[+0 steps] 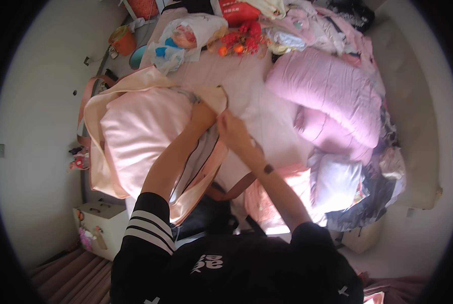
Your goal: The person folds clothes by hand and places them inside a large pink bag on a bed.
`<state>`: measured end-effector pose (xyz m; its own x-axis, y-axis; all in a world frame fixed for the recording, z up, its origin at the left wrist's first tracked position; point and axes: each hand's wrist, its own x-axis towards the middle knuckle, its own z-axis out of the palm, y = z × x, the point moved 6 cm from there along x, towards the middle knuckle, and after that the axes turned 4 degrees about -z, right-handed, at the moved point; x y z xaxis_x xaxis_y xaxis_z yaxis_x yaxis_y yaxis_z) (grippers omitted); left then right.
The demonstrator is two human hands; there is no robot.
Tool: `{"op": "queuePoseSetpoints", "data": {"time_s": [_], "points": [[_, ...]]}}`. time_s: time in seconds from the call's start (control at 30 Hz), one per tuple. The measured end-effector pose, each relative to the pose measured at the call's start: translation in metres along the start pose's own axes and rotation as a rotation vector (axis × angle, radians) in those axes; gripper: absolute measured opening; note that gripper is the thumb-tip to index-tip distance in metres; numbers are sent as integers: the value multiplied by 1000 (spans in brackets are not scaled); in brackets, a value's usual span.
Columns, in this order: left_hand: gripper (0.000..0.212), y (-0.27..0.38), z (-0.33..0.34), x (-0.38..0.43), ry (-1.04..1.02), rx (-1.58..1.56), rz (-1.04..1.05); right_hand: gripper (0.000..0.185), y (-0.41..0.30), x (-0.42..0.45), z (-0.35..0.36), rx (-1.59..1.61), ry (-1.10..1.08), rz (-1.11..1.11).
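A large peach fabric storage bag (211,161) lies open on the bed, with a folded pale pink quilt (143,129) inside it. My left hand (204,114) is at the bag's far right corner, between the quilt and the bag wall; its fingers are partly hidden. Close beside it, my right hand (228,127) is closed on the edge of the bag near that corner, where a dark zipper edge shows. A brown-pink carrying strap (237,186) hangs from the near right side of the bag.
A pink quilt (325,91) is heaped at the right, above a light pillow (338,182). Plastic bags (169,53) and red berry decorations (245,40) lie at the bed's far side. A white cabinet (101,224) stands at the lower left, an orange bin (122,41) at the upper left.
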<state>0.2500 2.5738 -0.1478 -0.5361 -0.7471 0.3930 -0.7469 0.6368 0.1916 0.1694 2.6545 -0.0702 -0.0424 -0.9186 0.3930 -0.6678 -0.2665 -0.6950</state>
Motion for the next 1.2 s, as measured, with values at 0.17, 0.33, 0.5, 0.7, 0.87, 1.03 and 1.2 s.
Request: {"op": "queuePoseSetpoints", "data": {"time_s": [0.17,0.33,0.5,0.7,0.87,1.03,1.2], "points": [[32,4,15,11,-156,-81,-249,12,0,-15,0,111,-84,25],[36,52,-64,-19,29,-24,-115,11,9,-30,-32,159,-131,113],[42,65,-142,-119,201,124,-308,11,17,-91,-52,219,-49,229],[38,64,-114,-198,242,454,-195,7,-32,-187,-80,519,-90,265],[23,180,-215,-157,118,-203,-191,9,-39,-225,-149,432,-78,215],[22,277,-173,-236,-104,-661,-490,9,-24,-276,-188,521,-103,229],[22,369,-138,-333,-263,-865,-795,9,-12,-335,-202,581,-243,204]]}}
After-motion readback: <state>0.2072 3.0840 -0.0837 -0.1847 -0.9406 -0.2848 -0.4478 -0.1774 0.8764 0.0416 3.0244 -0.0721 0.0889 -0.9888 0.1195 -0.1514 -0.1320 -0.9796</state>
